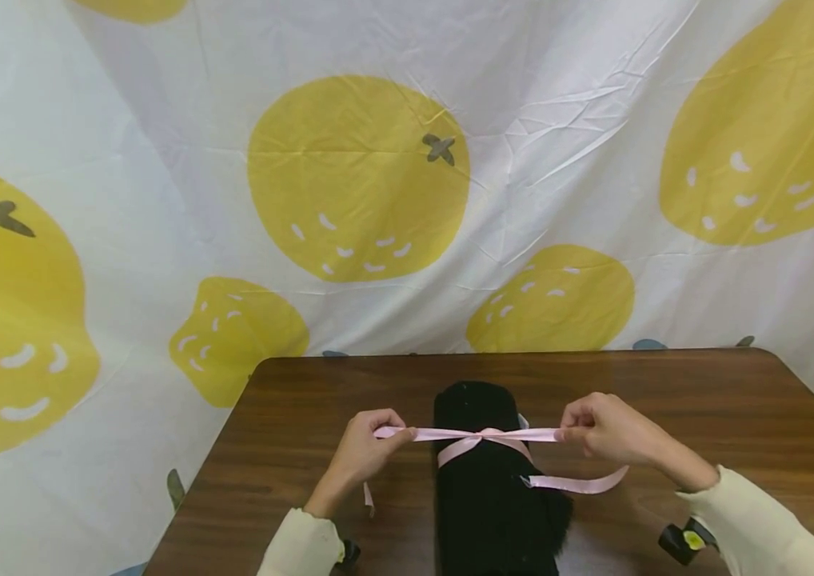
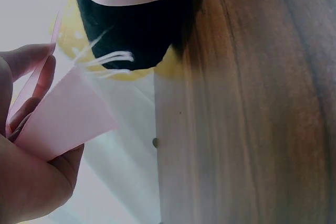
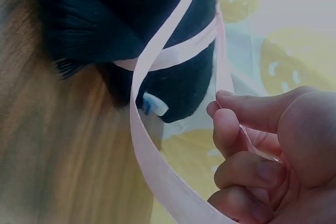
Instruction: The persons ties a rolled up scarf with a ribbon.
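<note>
A rolled black scarf [image 1: 496, 520] with a fringed edge lies lengthwise on the table. Around it runs a pink ribbon [image 1: 443, 434], crossed in a knot on top. My left hand [image 1: 364, 452] pinches one side of the ribbon, left of the scarf. On the other side my right hand [image 1: 612, 428] pinches the opposite stretch, so the ribbon is drawn straight between them. A loose ribbon tail [image 3: 142, 129] with a frayed end curves past the scarf in the right wrist view. In the left wrist view the other frayed tail [image 2: 73, 114] hangs from the left hand.
The brown wooden table [image 1: 321, 392] ends just behind the scarf. Beyond it hangs a white cloth [image 1: 378, 48] printed with yellow fruit. A small white tag [image 3: 155, 104] sticks out from the scarf's side.
</note>
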### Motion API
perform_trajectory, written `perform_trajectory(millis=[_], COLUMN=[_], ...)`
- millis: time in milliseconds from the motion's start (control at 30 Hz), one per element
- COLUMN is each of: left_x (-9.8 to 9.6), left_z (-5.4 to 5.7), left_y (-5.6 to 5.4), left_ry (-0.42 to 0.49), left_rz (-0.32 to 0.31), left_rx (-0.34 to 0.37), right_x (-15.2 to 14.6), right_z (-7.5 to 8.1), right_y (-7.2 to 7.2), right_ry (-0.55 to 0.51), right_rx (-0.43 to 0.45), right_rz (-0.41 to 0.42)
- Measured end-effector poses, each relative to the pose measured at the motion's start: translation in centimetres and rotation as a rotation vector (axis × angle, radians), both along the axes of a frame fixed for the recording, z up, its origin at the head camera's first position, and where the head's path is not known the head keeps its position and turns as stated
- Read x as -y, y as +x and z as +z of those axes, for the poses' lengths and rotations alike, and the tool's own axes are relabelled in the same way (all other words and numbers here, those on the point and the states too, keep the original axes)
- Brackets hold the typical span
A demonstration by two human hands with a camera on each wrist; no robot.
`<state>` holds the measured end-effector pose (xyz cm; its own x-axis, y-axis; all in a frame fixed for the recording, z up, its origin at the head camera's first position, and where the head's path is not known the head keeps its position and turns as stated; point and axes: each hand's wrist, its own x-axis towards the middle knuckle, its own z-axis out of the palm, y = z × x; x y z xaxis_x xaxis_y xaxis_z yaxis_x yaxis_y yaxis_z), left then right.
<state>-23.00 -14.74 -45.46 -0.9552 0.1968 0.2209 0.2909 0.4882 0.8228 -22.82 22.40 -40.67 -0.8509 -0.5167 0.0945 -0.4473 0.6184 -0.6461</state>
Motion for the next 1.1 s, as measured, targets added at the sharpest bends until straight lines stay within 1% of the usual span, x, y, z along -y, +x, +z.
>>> perform_trajectory(millis=[133,233,367,567,667,833,933,1100], left_x=[-0.1,-0.2,-0.4,-0.9,-1.1,-1.4,-1.4,-1.5], left_z=[-0.8,-1.4,-2.3,-3.2,-3.5,-3.9,-3.9,-3.8], left_y=[-0.2,-0.1,0.1,0.3,0.3,0.4,0.3,0.2], left_ry=[-0.024,-0.068,-0.124,-0.145,-0.152,-0.151,-0.145,-0.140], left_rz=[0.006,0.011,0.003,-0.010,-0.020,-0.028,-0.028,-0.032], left_rx=[-0.008,0.000,0.048,0.086,0.097,0.095,0.094,0.113], right_x=[-0.2,-0.2,0.2,1.2,1.4,1.6,1.6,1.6], right_z=[-1.2,-2.2,-3.7,-5.4,-5.8,-6.2,-6.2,-6.3], right_y=[-0.3,-0.5,-0.8,-0.9,-0.8,-0.6,-0.6,-0.6], right_ry=[-0.007,-0.011,-0.020,-0.042,-0.055,-0.057,-0.063,-0.070], right_rx=[0.040,0.067,0.087,0.143,0.179,0.200,0.208,0.217], right_rz=[-0.005,0.003,0.047,0.095,0.100,0.102,0.101,0.101])
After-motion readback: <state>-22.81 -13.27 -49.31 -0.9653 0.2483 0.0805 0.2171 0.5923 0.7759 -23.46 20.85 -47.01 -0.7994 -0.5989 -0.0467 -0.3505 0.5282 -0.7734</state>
